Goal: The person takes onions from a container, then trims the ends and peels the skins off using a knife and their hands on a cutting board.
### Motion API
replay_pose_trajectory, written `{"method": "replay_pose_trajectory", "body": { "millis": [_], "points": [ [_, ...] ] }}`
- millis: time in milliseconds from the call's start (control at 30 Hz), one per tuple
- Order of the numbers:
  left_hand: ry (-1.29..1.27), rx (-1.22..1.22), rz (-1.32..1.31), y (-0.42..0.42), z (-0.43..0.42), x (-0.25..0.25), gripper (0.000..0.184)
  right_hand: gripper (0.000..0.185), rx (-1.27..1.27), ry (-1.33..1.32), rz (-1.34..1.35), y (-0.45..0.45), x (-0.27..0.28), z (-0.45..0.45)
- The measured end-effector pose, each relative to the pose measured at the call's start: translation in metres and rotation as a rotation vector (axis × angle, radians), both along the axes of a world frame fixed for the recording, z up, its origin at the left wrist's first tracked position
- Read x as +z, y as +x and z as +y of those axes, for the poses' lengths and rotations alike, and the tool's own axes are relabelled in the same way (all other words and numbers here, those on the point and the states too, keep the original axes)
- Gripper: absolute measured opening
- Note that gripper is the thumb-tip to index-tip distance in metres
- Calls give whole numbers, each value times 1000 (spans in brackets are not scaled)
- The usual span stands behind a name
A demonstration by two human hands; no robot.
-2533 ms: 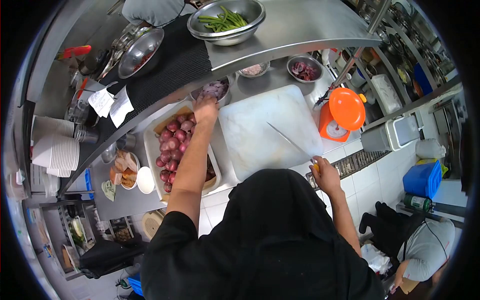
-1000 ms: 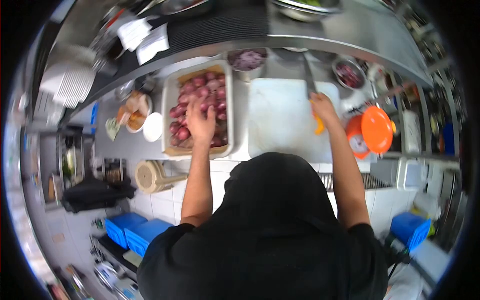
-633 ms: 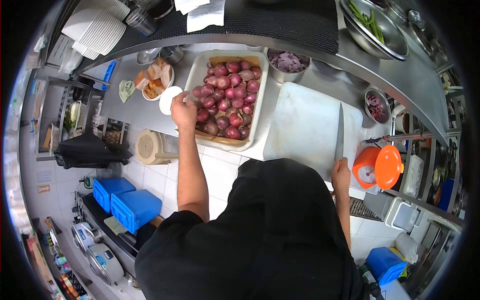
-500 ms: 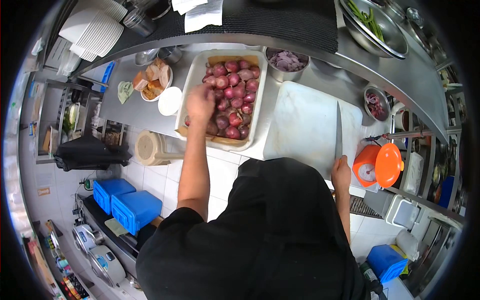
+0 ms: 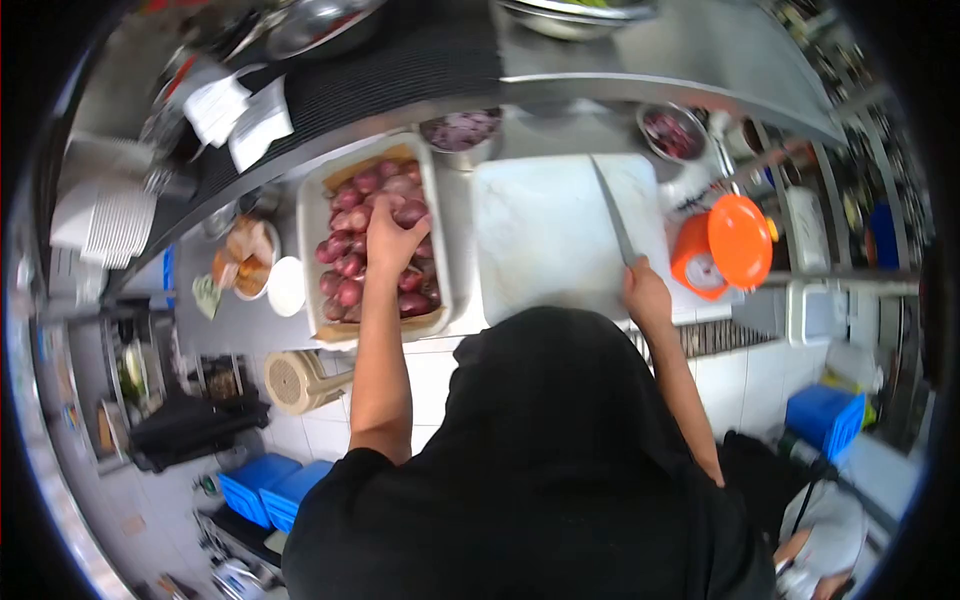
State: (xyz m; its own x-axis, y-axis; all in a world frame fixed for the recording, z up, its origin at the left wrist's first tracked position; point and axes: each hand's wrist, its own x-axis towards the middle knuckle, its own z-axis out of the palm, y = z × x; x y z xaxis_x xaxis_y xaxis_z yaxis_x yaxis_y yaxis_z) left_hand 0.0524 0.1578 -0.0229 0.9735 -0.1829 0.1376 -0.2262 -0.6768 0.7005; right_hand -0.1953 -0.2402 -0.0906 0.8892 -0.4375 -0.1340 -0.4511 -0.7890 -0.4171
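Observation:
My left hand [image 5: 393, 240] is over the crate of onions, its fingers closed round a red onion [image 5: 410, 213]. Several more red onions [image 5: 350, 292] lie below it in the white crate [image 5: 441, 250], which is lined with brown paper. My right hand [image 5: 648, 292] grips the handle of a knife [image 5: 612, 208] at the right side of a white cutting board [image 5: 545, 235]. The blade points away from me and lies over the board; whether it touches the surface I cannot tell.
Behind the board stand a pot of sliced onion [image 5: 462, 130] and a bowl of onion pieces [image 5: 672, 134]. An orange scale [image 5: 700, 262] is at the right. Left of the crate are a bowl of food pieces [image 5: 250, 255] and a white lid [image 5: 287, 286]. A metal shelf edge [image 5: 560, 90] overhangs the counter.
My left hand has moved right across the crate and closed on an onion. The view has turned, and a person in a light top now shows at lower right. My right hand still holds the knife.

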Motion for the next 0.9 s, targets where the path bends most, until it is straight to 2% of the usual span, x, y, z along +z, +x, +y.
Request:
{"method": "replay_pose_trajectory", "body": {
  "millis": [33,100,133,167,233,333,467,567,667,900],
  "points": [
    [-147,-38,44,-5,-17,-3,57,28,-1,5,21,-1,4,1],
    [-223,-210,112,-31,-66,20,65,28,-3,10,60,5,15,-1],
    [-453,-296,80,-41,-94,9,64,28,-4,17,86,5,19,-1],
    [-170,-410,-149,-46,-108,4,53,28,-1,25,109,7,22,-1],
    [-249,-468,-74,-65,-148,-1,49,27,14,9,119,9,24,-2],
    [-146,-555,87,-78,-180,-32,50,27,54,36,144,3,33,8],
    [-5,-516,116,-86,-182,-63,47,27,132,95,143,-10,53,26],
    [59,-555,37,-91,-184,-50,46,26,164,113,144,-21,65,35],
    [82,-507,142,-94,-187,-46,45,26,186,92,126,-28,71,37],
    [214,-550,103,-95,-189,-32,40,25,229,82,158,-36,83,35]
  ]
}}
